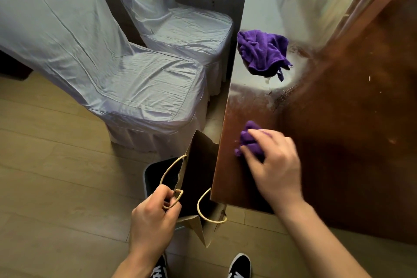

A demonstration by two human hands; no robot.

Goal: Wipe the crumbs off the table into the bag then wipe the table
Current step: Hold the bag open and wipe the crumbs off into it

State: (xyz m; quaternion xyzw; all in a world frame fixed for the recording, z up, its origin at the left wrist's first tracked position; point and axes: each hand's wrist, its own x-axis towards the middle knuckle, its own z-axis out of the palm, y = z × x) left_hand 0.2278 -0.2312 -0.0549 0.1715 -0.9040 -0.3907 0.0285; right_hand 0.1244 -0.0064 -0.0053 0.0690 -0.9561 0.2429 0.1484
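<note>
A glossy brown table [338, 131] fills the right side. My right hand [275, 165] presses a bunched purple cloth [247, 140] onto the tabletop close to its left edge. Just below that edge hangs an open brown paper bag [196, 165], its mouth against the table side. My left hand [151, 219] grips one of the bag's rope handles. A second purple cloth [261, 51] lies crumpled farther along the same edge. A few pale crumbs [369, 78] dot the tabletop to the right.
Two chairs in white covers [135, 88] stand left of the table. A dark bin [158, 176] sits on the wooden floor under the bag. My black shoes [240, 265] show at the bottom.
</note>
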